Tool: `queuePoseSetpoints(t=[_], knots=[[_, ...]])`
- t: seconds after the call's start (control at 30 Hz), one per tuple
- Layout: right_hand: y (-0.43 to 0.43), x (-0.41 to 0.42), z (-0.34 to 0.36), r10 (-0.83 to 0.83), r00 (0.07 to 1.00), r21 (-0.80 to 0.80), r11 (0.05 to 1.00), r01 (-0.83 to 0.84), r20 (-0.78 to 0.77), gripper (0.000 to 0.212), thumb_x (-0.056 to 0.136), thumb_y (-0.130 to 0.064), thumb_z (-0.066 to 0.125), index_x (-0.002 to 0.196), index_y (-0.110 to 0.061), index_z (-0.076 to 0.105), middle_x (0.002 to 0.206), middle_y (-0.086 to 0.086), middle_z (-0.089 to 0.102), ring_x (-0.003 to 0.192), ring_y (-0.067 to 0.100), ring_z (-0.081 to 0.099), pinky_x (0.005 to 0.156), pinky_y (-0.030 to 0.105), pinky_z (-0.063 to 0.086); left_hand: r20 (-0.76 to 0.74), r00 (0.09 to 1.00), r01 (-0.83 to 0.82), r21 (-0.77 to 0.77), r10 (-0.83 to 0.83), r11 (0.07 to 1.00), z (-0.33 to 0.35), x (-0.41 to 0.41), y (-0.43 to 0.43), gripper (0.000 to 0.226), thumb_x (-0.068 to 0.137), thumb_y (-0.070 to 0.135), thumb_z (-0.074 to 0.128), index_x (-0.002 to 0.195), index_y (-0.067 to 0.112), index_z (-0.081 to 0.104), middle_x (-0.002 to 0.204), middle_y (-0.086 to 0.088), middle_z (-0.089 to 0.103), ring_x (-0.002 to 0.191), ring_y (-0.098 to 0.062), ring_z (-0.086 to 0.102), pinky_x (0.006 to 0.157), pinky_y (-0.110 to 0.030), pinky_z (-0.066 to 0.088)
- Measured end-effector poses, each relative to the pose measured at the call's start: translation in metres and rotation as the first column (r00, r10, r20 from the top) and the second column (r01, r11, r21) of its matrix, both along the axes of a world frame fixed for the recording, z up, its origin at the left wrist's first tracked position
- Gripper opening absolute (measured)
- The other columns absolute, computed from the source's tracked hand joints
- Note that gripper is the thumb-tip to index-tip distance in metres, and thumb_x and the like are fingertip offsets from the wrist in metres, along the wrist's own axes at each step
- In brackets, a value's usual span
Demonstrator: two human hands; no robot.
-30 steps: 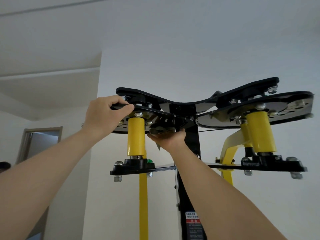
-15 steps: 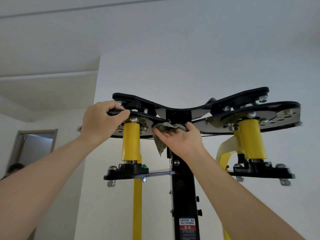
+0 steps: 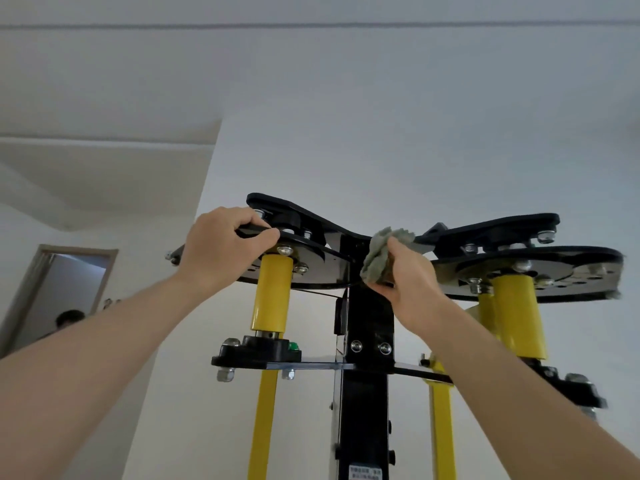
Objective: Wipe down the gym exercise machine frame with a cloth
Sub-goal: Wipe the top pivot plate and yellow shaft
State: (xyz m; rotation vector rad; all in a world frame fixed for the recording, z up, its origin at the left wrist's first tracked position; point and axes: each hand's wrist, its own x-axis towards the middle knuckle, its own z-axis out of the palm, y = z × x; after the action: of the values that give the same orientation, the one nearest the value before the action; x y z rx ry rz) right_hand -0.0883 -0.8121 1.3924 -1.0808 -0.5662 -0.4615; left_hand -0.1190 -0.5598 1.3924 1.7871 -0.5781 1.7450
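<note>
A bunched grey-green cloth (image 3: 379, 261) presses against the top of the machine frame (image 3: 367, 403). The frame is black and yellow, standing upright.

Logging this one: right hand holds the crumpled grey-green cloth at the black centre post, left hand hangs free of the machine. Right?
No: the head view shows the left hand gripping the edge of the black metal plate. The right hand does hold the crumpled grey-green cloth at the black centre post.

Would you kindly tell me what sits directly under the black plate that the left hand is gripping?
A yellow sleeve stands below the black plate, with bolt heads beside it, reaching a black bracket. The left hand covers the plate's left underside.
</note>
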Motion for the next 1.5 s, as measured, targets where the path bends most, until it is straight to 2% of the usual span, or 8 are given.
queuePoseSetpoints(t=[0.2, 0.43, 0.6, 0.73, 0.9, 1.17, 1.3, 1.5], knots=[[0.0, 0.023, 0.014, -0.343, 0.861, -0.55, 0.666, 0.504, 0.375, 0.033, 0.101, -0.02, 0.053, 0.075, -0.003, 0.066, 0.067, 0.012, 0.052, 0.066, 0.018, 0.047, 0.072, 0.033, 0.044, 0.0, 1.0, -0.004, -0.009, 0.004, 1.0, -0.001, 0.001, 0.0, 0.013, 0.084, 0.041, 0.074, 0.078, 0.03, 0.076, 0.07, 0.016, 0.067, 0.072, -0.008, 0.061, 0.063, -0.028, 0.041], [-0.006, 0.004, 0.042, -0.211, 0.686, -0.606, 0.339, 0.719, 0.696, 0.027, 0.1, -0.015, 0.056, 0.078, -0.013, 0.072, 0.067, 0.014, 0.06, 0.063, 0.015, 0.048, 0.064, 0.028, 0.039, 0.018, 0.999, -0.03, -0.004, 0.03, 1.0, -0.003, -0.002, -0.001, 0.012, 0.086, 0.035, 0.074, 0.08, 0.025, 0.077, 0.071, 0.017, 0.067, 0.075, -0.008, 0.062, 0.063, -0.028, 0.042], [-0.047, -0.017, 0.087, -0.229, 0.479, -0.507, -0.077, 0.859, 0.847, 0.022, 0.1, -0.017, 0.057, 0.09, -0.011, 0.075, 0.082, 0.0, 0.07, 0.077, 0.016, 0.058, 0.068, 0.021, 0.044, 0.048, 0.997, -0.06, -0.03, 0.062, 0.998, -0.004, -0.003, -0.005, 0.024, 0.078, 0.049, 0.062, 0.076, 0.028, 0.074, 0.07, 0.015, 0.066, 0.075, -0.015, 0.061, 0.064, -0.031, 0.043], [-0.086, -0.013, 0.104, -0.306, 0.512, -0.592, -0.294, 0.75, 0.802, 0.024, 0.099, -0.021, 0.058, 0.077, -0.025, 0.067, 0.08, -0.008, 0.065, 0.083, 0.017, 0.058, 0.073, 0.026, 0.041, 0.108, 0.952, -0.281, -0.056, 0.285, 0.958, -0.007, -0.007, -0.017, 0.028, 0.077, 0.045, 0.054, 0.077, 0.026, 0.074, 0.074, 0.01, 0.066, 0.083, -0.023, 0.058, 0.077, -0.037, 0.041], [-0.093, 0.01, 0.089, -0.35, 0.597, -0.691, -0.328, 0.644, 0.722, 0.03, 0.098, -0.022, 0.057, 0.071, -0.027, 0.067, 0.075, -0.006, 0.062, 0.071, 0.012, 0.054, 0.073, 0.028, 0.043, 0.335, 0.816, -0.531, 0.113, 0.472, 0.84, -0.007, -0.01, -0.043, 0.034, 0.085, 0.033, 0.05, 0.1, 0.024, 0.079, 0.096, 0.003, 0.075, 0.093, -0.025, 0.06, 0.086, -0.041, 0.036], [-0.1, -0.018, 0.092, -0.269, 0.636, -0.69, -0.334, 0.642, 0.723, 0.017, 0.091, -0.016, 0.069, 0.102, -0.026, 0.079, 0.089, -0.018, 0.067, 0.082, 0.001, 0.057, 0.07, 0.015, 0.041, 0.082, 0.752, -0.565, 0.592, 0.654, 0.575, 0.013, 0.016, -0.112, 0.053, 0.091, 0.055, 0.042, 0.139, 0.035, 0.053, 0.133, 0.004, 0.06, 0.122, -0.021, 0.05, 0.097, -0.04, 0.037], [-0.111, -0.036, 0.096, -0.259, 0.61, -0.657, -0.413, 0.631, 0.749, 0.013, 0.084, -0.014, 0.077, 0.092, -0.023, 0.08, 0.092, -0.006, 0.071, 0.09, 0.014, 0.063, 0.081, 0.029, 0.051, 0.144, 0.612, -0.687, 0.583, 0.777, 0.433, 0.007, 0.026, -0.118, 0.046, 0.091, 0.054, 0.044, 0.126, 0.029, 0.059, 0.111, 0.003, 0.066, 0.104, -0.022, 0.057, 0.081, -0.038, 0.032], [-0.102, -0.022, 0.093, -0.304, 0.521, -0.588, -0.203, 0.783, 0.798, 0.019, 0.084, -0.016, 0.077, 0.102, -0.021, 0.078, 0.104, -0.001, 0.073, 0.098, 0.017, 0.065, 0.09, 0.032, 0.054, 0.158, 0.591, -0.732, 0.517, 0.791, 0.444, -0.001, 0.029, -0.121, 0.035, 0.09, 0.051, 0.043, 0.105, 0.025, 0.06, 0.095, 0.002, 0.064, 0.085, -0.021, 0.048, 0.081, -0.038, 0.035]])
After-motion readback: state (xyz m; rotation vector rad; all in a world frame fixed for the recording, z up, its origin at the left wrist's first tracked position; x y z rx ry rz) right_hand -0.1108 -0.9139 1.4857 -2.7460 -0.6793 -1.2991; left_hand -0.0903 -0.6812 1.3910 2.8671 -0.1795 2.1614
